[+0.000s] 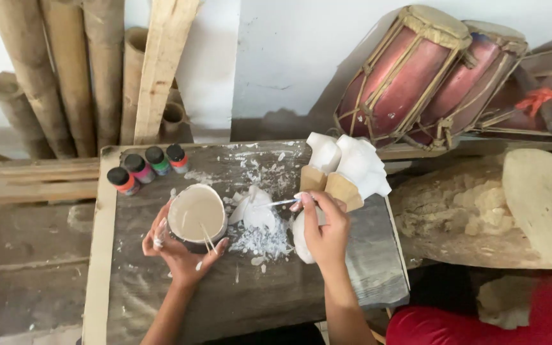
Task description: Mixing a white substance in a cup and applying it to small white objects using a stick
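My left hand [177, 252] cups a round bowl [196, 214] filled with pale beige paint, which rests on a dark wooden board [237, 294]; thin sticks lean inside it. My right hand [324, 230] holds a thin brush [279, 203] whose tip points left toward a small white carved figure [253, 207]. That hand lies over another white piece [300, 239]. Two larger white-painted carvings [352, 169] with bare wooden bases stand just behind it. White flakes [260, 243] lie around the small figure.
Several small paint bottles [145, 167] with coloured labels stand at the board's back left. Bamboo poles [65, 70] and a plank lean on the wall. Two reddish drums [429, 70] lie at the back right, a rough log [499, 211] to the right.
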